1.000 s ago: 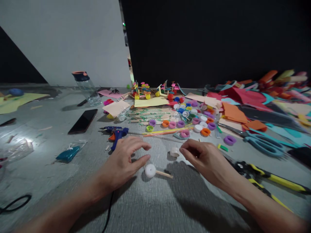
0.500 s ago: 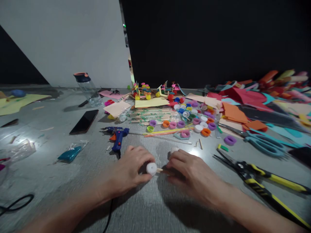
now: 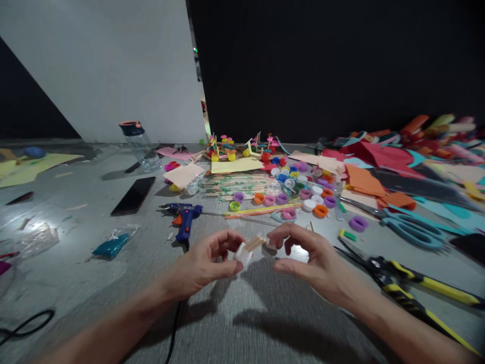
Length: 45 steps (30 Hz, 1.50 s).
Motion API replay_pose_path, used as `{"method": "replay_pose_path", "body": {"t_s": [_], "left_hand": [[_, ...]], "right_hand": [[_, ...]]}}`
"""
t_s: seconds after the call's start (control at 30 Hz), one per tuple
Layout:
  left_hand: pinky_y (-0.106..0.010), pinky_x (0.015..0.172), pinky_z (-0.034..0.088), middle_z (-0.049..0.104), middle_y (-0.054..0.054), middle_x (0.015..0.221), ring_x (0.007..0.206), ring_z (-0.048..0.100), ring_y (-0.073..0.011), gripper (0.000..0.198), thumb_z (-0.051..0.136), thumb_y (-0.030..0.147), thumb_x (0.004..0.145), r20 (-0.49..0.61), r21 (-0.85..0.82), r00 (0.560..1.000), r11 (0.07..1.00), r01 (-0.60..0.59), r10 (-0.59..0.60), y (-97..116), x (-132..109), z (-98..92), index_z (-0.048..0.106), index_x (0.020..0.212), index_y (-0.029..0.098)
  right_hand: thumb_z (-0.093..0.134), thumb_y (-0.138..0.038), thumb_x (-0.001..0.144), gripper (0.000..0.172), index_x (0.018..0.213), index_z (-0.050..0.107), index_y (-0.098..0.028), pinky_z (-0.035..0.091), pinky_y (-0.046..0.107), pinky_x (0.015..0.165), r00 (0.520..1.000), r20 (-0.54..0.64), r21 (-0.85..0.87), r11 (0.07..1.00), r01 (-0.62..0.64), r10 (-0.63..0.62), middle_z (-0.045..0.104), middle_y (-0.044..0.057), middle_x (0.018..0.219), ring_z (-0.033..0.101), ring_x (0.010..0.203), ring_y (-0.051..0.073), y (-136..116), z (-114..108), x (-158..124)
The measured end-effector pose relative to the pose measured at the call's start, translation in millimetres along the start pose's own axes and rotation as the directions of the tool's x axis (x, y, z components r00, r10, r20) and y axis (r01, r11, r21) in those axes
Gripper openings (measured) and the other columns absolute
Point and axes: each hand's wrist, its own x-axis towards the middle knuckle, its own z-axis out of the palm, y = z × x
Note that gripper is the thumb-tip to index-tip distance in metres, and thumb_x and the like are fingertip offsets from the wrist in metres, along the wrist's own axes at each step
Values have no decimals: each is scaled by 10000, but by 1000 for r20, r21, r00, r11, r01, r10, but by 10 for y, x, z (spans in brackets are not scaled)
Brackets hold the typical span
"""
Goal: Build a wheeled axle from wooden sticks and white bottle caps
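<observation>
Between the thumb and fingers of my left hand (image 3: 212, 260) is a white bottle cap (image 3: 241, 255), tilted up off the table. Short wooden sticks (image 3: 254, 243) lie against the cap and point up to the right. My right hand (image 3: 308, 255) hovers just right of the sticks, its thumb and fingers spread apart with nothing gripped. A small pale piece (image 3: 270, 246) shows by its fingertips; I cannot make out whether they touch it. A blue glue gun (image 3: 184, 222) lies beyond my left hand, its cord running toward me.
Several coloured bottle caps (image 3: 320, 211) and a pack of wooden skewers (image 3: 237, 185) lie ahead. Yellow-handled pliers (image 3: 394, 275) and blue scissors (image 3: 411, 227) are on the right, near coloured paper (image 3: 366, 178). A phone (image 3: 133, 196), water bottle (image 3: 142, 147) and teal packet (image 3: 111, 245) stand or lie left.
My left hand has lifted and turned the cap, so the sticks now point upward. My right hand has opened and drawn away from the sticks to the right.
</observation>
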Motion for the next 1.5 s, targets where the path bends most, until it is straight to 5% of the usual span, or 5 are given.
{"method": "replay_pose_path", "body": {"t_s": [0.3, 0.6, 0.97, 1.2, 1.5], "left_hand": [[-305, 859, 394, 694, -47, 1064, 1007, 598, -190, 437, 816, 403, 812, 25, -247, 999, 969, -30, 37, -55, -37, 233, 548, 1103, 216], [-308, 895, 392, 646, -9, 1078, 1028, 571, -184, 360, 791, 330, 841, 11, -65, 989, 987, -144, 145, -53, -51, 191, 602, 1134, 242], [-215, 867, 421, 712, 106, 1042, 951, 597, -110, 320, 783, 202, 855, -104, 184, 947, 942, -282, 304, -94, -93, 202, 682, 1111, 364], [-263, 1072, 400, 639, 63, 1310, 1221, 573, -159, 566, 807, 227, 830, 17, 286, 902, 863, -417, 431, -63, -107, 145, 576, 1309, 420], [-388, 1145, 376, 574, -51, 1357, 1322, 505, -228, 349, 535, 150, 953, 99, 255, 863, 825, -504, 496, 24, -137, 66, 605, 1267, 285]], "right_hand": [[732, -381, 945, 298, 1173, 611, -233, 449, 366, 936, 973, 25, -97, 968, 232, -231, 573, 49, 1209, 552, 1109, 205, 20, 231, -73], [669, -165, 952, 263, 1199, 604, -229, 473, 373, 926, 961, 52, -175, 945, 277, -272, 588, 47, 1195, 564, 1096, 199, -47, 213, -96], [649, -219, 988, 270, 1251, 591, -214, 474, 377, 897, 951, 84, -197, 930, 309, -298, 592, 60, 1169, 556, 1068, 210, -36, 176, -104], [630, -277, 1013, 244, 1256, 615, -274, 465, 376, 931, 968, 72, -120, 961, 248, -241, 571, 45, 1209, 549, 1109, 206, -7, 162, -88], [684, -301, 981, 276, 1255, 653, -316, 404, 426, 1089, 967, 219, -54, 988, 143, -128, 477, 48, 1387, 448, 1307, 232, 8, 91, -79]]}}
